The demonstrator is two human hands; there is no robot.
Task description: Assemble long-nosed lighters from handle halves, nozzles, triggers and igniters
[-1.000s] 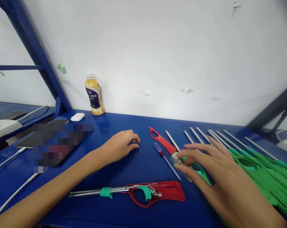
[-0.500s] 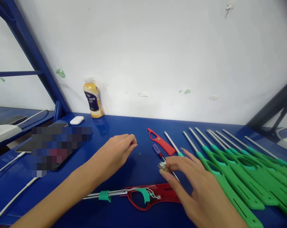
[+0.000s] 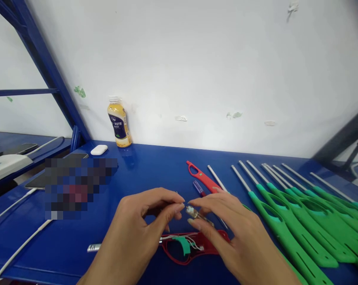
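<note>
My right hand (image 3: 232, 229) pinches a small clear lighter fuel tank (image 3: 193, 212) between thumb and fingers, its pale valve end facing left. Just across from that end, my left hand (image 3: 149, 221) has thumb and fingertips pressed together; anything held there is too small to make out. Below both hands lies an opened red lighter shell (image 3: 216, 241) with white wires and a green trigger (image 3: 184, 246). Its metal tube (image 3: 94, 247) reaches left, partly covered by my left hand. A purple-handled screwdriver (image 3: 198, 187) lies behind my right hand, beside a red lighter cover (image 3: 204, 178).
Several green long-necked lighters (image 3: 285, 209) lie in a row at the right. At the left are a phone (image 3: 74, 159), white cables (image 3: 21, 200) and a white earphone case (image 3: 99, 150). A yellow drink bottle (image 3: 119, 122) stands by the wall.
My left hand has moved right and down, its fingertips now close to the fuel tank. My right hand has shifted slightly left, tilting the tank's valve end toward the left hand.
</note>
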